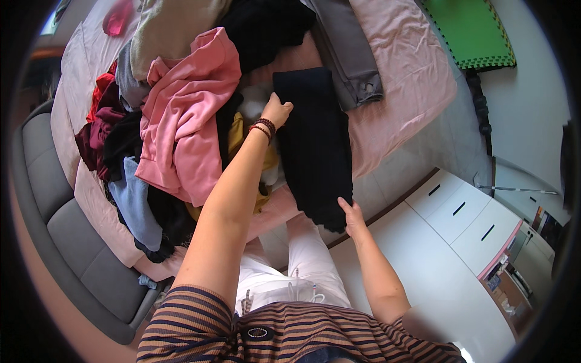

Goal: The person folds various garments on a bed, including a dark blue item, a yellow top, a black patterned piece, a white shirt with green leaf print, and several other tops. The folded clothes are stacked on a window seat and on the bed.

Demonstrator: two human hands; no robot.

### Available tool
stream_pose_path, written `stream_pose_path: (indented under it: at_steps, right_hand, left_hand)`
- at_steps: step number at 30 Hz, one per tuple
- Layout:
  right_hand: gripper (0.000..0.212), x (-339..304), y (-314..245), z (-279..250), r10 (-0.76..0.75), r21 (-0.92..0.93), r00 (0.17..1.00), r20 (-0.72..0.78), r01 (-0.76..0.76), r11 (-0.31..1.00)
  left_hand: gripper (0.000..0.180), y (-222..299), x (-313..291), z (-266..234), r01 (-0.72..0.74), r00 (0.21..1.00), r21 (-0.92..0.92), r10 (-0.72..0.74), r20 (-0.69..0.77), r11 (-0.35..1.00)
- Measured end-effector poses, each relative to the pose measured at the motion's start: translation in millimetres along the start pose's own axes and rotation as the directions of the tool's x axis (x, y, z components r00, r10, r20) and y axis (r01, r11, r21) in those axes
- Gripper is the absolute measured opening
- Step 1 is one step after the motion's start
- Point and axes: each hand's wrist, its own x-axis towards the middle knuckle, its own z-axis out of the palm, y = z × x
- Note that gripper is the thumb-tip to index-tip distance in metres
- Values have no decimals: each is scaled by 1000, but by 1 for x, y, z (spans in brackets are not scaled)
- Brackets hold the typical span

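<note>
A dark navy or black garment (315, 145), folded into a long strip, stretches over the bed's near edge; it looks like trousers, though the fold hides its full shape. My left hand (277, 111), with beaded bracelets at the wrist, grips its upper left edge. At the lower right corner, my right hand (353, 216) pinches the cloth, thumb showing on top. Just left of the strip lies a crumpled pink sweatshirt (187, 121) on a heap of clothes. Folded grey trousers (348, 48) lie beyond it on the right.
The bed (417, 78) has a pink sheet. Maroon, light blue (134, 196), beige (175, 30) and black (266, 30) clothes are piled there. A grey padded seat (72, 224) stands left. A white drawer cabinet (448, 218) is close on the right, and a green foam mat (472, 30) lies far right.
</note>
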Motion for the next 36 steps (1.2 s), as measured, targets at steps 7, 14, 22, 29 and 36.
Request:
stream_pose_path:
  at_steps: [7,14,22,29,36]
  right_hand:
    - [53,4,12,-2,-44,-293,999,-10,39,955]
    - [68,8,5,-10,1,-605,976,-218,-136,784]
    - [68,-22,20,13,-166,-819,970,-179,-53,571]
    - [60,-58,67,34,63,-792,950,-305,-290,538]
    - [46,-112,131,148,224,-916,959,-173,-240,321]
  left_hand:
    - [41,11,-20,18,117,989,409,-68,-133,905]
    - [60,17,-121,44,-236,847,91,250,-470,968]
    - [15,-122,-332,-13,-274,961,-174,264,-77,946]
    - [41,-352,-447,-200,358,428,-47,-209,-880,933]
    - [57,-447,-415,-287,752,486,325,-150,-861,573]
